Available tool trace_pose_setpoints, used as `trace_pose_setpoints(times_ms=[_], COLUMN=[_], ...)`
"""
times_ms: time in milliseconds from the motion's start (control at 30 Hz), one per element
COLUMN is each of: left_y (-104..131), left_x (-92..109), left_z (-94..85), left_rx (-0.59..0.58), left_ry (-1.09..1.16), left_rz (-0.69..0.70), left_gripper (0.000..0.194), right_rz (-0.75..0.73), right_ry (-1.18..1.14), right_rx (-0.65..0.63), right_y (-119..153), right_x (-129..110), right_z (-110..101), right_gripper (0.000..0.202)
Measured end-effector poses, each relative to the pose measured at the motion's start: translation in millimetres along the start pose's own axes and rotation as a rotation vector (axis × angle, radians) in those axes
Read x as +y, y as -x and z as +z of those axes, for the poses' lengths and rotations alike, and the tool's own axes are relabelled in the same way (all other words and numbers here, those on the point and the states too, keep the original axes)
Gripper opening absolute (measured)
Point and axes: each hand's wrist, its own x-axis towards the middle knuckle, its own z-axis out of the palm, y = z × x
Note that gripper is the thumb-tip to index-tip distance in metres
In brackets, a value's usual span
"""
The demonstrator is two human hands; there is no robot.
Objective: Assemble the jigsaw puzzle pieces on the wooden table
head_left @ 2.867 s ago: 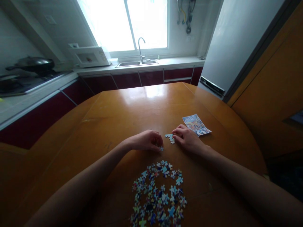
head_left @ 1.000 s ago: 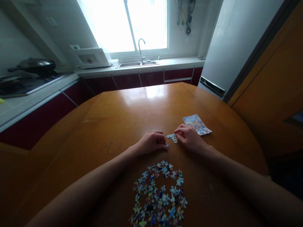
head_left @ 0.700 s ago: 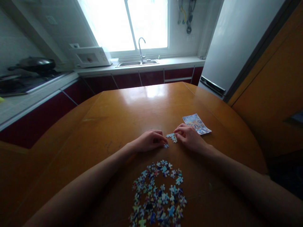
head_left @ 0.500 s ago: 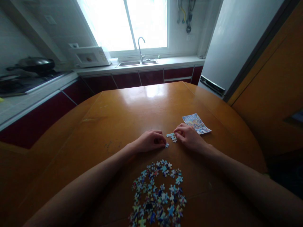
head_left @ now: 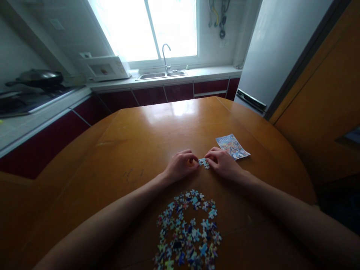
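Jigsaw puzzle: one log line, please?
left hand: at left end of small pale-blue jigsaw cluster; right hand: at right end; loose multicoloured jigsaw pieces: nearer camera

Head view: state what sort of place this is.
Most likely a home kitchen: a double-basin metal sink, a white boxy microwave and a dark flat stovetop show it.

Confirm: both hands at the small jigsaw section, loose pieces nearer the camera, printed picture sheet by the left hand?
Left is wrong: in the head view, the printed picture sheet lies by the right hand. The rest stands.
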Motion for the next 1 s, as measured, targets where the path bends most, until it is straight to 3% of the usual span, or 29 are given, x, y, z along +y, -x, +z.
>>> trace_pose_setpoints(times_ms=[633, 1000], left_y=[-0.5, 0.0], left_x=[-4.5, -5.5], left_z=[3.4, 3.8], left_rx=[-0.024, -0.034], left_ry=[0.02, 0.005], left_rz=[0.026, 0.028], left_gripper=[0.009, 0.021], right_rz=[0.009, 0.005], right_ry=[-0.003, -0.001], right_rx=[-0.003, -0.002], right_y=[-0.3, -1.3], right_x=[-0.3, 1.0], right_z=[0.4, 0.9], right_gripper=[0.014, 0.014])
